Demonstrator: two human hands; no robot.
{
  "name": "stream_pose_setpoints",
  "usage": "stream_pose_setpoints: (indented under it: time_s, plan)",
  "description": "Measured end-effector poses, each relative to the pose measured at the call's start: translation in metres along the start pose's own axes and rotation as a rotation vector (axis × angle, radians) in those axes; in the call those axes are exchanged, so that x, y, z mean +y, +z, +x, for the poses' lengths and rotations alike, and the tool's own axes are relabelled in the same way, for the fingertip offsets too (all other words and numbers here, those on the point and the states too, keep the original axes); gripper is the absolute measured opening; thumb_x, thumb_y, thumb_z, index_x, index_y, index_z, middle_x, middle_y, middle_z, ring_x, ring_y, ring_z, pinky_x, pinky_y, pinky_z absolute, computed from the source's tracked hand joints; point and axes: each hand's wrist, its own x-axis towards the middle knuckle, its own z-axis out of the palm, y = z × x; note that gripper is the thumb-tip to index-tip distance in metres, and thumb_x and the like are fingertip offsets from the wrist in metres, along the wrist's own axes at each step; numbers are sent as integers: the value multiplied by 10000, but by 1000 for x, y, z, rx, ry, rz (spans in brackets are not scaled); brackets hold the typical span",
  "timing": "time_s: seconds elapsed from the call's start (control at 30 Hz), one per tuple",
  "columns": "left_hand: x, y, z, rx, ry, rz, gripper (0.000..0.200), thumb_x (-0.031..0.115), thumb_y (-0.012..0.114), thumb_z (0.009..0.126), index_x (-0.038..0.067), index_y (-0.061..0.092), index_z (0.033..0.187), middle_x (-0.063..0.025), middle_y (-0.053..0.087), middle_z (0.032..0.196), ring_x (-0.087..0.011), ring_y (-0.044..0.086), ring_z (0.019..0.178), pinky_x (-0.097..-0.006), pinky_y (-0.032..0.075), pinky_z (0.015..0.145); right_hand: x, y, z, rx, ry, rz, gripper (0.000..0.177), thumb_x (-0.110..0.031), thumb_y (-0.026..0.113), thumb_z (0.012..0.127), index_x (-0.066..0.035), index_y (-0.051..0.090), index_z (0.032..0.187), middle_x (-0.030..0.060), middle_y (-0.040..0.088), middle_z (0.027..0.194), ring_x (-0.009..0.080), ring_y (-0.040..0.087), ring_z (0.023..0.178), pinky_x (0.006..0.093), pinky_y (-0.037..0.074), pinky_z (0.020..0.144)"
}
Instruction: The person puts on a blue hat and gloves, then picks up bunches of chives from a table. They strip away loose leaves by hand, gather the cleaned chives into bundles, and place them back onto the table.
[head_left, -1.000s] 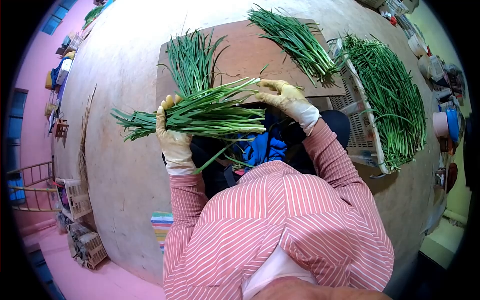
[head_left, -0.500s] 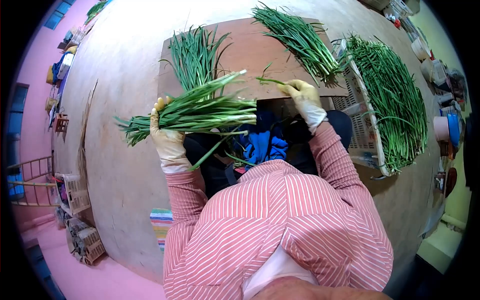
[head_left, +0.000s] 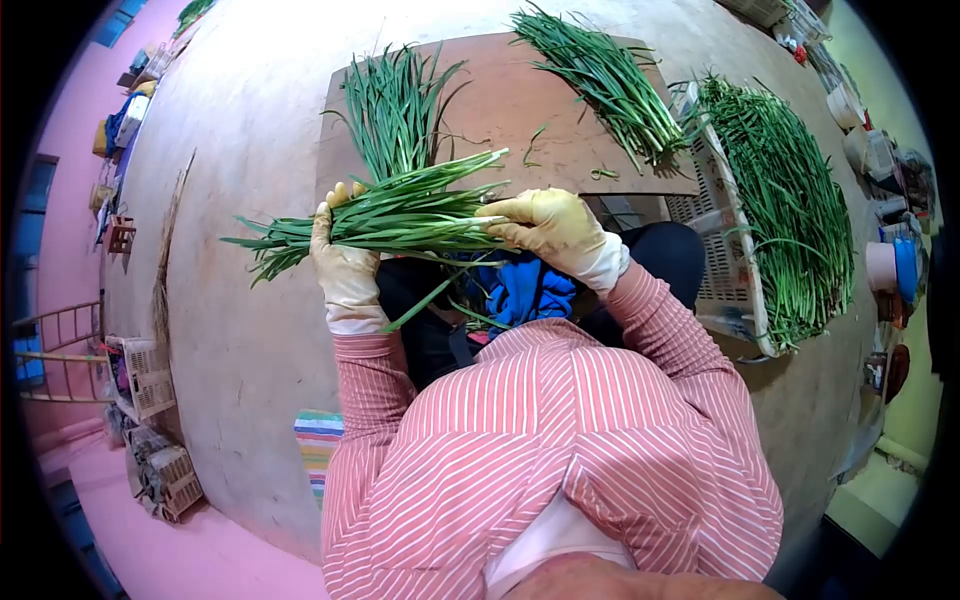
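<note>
My left hand [head_left: 346,272], in a pale yellow rubber glove, is closed around a bunch of garlic chives [head_left: 415,218] held over my lap. The leaf tips point left and the pale stem ends point right. At those stem ends my right hand [head_left: 560,232], gloved alike, has its thumb and fingers pinched on the stalks. Some stalks hang loose below the bunch. Beyond it, on a brown board [head_left: 490,95], lie one pile of chives [head_left: 392,120] at the left and another [head_left: 605,85] at the right.
To the right a white plastic crate [head_left: 735,235] is heaped with more chives [head_left: 785,210]. Small green scraps [head_left: 604,174] lie on the board. Blue cloth [head_left: 535,290] shows between my knees. A striped mat [head_left: 318,445] is on the floor at left.
My right hand has come left and down from over the board to the bunch's stem ends. The thin green piece it held is gone from its fingers, and a new scrap lies on the board.
</note>
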Motion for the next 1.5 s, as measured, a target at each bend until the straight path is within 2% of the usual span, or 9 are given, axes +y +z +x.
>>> stream_pose_setpoints:
  time_s: [0.1, 0.17, 0.2, 0.4, 0.57, 0.77, 1.03, 1.3, 1.5]
  plan:
    - [-3, -1, -3, 17, -14, 30, 322, 200, 458, 978, -10, 595, 1180, -191, 607, 1185, -319, 569, 1111, -499, 456, 987, -1, 3, -2, -25, 114, 187, 286, -134, 695, 847, -69, 679, 1125, 114, 676, 867, 217, 642, 704, 301, 496, 636]
    - [-4, -1, -4, -29, -25, 97, 307, 191, 461, 975, -13, 597, 1161, -184, 615, 1164, -319, 576, 1099, -514, 464, 971, 7, 9, 1, 150, -110, 110, 293, -136, 704, 839, -67, 684, 1123, 113, 680, 883, 218, 636, 699, 298, 502, 648]
    - [-6, 0, 0, 28, -44, 59, 269, 217, 479, 965, 32, 610, 1110, -106, 652, 1107, -304, 599, 1041, -527, 482, 927, 7, 9, 2, 143, -113, 111, 293, -136, 704, 839, -67, 684, 1123, 113, 680, 883, 218, 636, 699, 298, 502, 648]
    - [-7, -5, 4, -8, -64, 32, 266, 217, 491, 958, 24, 612, 1097, -117, 651, 1113, -312, 599, 1060, -525, 487, 921, 3, 7, -2, 56, -99, 95, 245, -117, 687, 857, -70, 704, 1096, 106, 691, 889, 174, 627, 678, 274, 495, 620]
    - [-9, -8, 8, -6, -65, -5, 252, 197, 498, 955, 19, 599, 1102, -134, 643, 1132, -334, 592, 1077, -529, 479, 936, -6, 9, -11, 27, 331, 783, 281, -180, 595, 949, -30, 650, 1180, 68, 691, 887, 96, 615, 693, 216, 502, 627]
    - [-14, -3, 2, -66, -93, -47, 251, 171, 486, 956, 10, 574, 1127, -142, 633, 1149, -356, 589, 1069, -535, 457, 969, -8, 6, -13, 73, 552, 1036, 314, -206, 543, 981, -12, 598, 1222, 75, 669, 866, 123, 649, 690, 215, 529, 663]
    - [-15, -3, 2, -67, -65, 9, 254, 178, 488, 959, 12, 571, 1133, -140, 629, 1153, -339, 589, 1064, -531, 458, 968, 4, -3, -16, 25, 556, 1064, 390, -320, 501, 994, -14, 593, 1217, 155, 699, 938, 184, 690, 707, 251, 542, 649]
    - [-13, -1, 0, -70, -28, 32, 290, 195, 486, 967, -13, 579, 1146, -177, 622, 1143, -331, 588, 1070, -519, 462, 970, 0, 5, -12, -8, 573, 753, 267, -137, 643, 914, 28, 629, 1123, 79, 679, 885, 109, 643, 754, 234, 547, 655]
    - [-9, 1, -3, -99, -36, 52, 270, 198, 493, 962, -1, 604, 1108, -152, 634, 1144, -324, 589, 1070, -510, 463, 972, 7, 10, -7, 235, 696, 836, 227, -154, 505, 977, 14, 610, 1088, 101, 666, 828, 130, 628, 598, 222, 501, 517]
